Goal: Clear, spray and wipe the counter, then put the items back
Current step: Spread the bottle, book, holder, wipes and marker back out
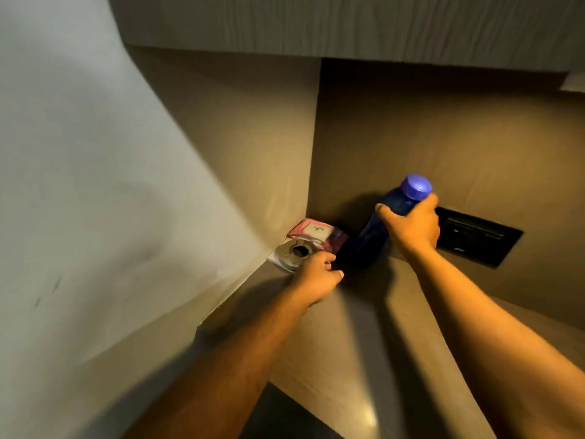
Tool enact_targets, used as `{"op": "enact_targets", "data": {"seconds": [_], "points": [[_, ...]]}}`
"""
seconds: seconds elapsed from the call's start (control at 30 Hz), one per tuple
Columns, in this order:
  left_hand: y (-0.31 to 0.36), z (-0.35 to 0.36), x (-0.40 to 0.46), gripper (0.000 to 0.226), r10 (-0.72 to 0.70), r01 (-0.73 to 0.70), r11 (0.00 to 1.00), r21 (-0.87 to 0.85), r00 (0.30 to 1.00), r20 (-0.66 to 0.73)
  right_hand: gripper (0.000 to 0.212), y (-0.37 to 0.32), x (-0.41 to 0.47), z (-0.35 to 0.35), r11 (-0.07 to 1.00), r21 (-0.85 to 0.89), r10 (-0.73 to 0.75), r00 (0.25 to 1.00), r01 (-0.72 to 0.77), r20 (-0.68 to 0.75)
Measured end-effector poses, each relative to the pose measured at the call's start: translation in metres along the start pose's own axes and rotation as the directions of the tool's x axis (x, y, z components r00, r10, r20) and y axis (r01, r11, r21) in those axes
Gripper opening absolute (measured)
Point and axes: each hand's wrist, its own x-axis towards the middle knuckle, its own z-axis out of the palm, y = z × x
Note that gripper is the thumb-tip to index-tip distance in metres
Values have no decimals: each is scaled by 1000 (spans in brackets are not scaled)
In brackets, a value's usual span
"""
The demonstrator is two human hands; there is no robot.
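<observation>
Desk [373, 337] surface, brown and matte, runs into a corner where two walls meet. Blue bottle [380, 226] with a blue cap stands tilted at the back of that corner, its base on or just above the desk; which cannot be told. Right hand [411, 226] is wrapped around the bottle's upper body below the cap. Left hand [316, 277] is curled at the corner, fingers touching a stack of shiny discs [289, 253]; the grip itself is hidden. Pink packet [316, 234] lies just behind the discs. Black socket panel [474, 237] sits on the right wall.
</observation>
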Motion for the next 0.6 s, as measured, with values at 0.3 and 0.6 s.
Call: {"op": "enact_targets", "data": {"seconds": [0.3,0.6], "points": [[52,153,-24,56,174,-172,984,-36,922,345,75,69,-18,-129,986,-122,90,980,-113,-179],[104,257,-56,57,165,94,948,-304,674,721,79,116,-8,-243,954,-190,152,920,-232,-362]]}}
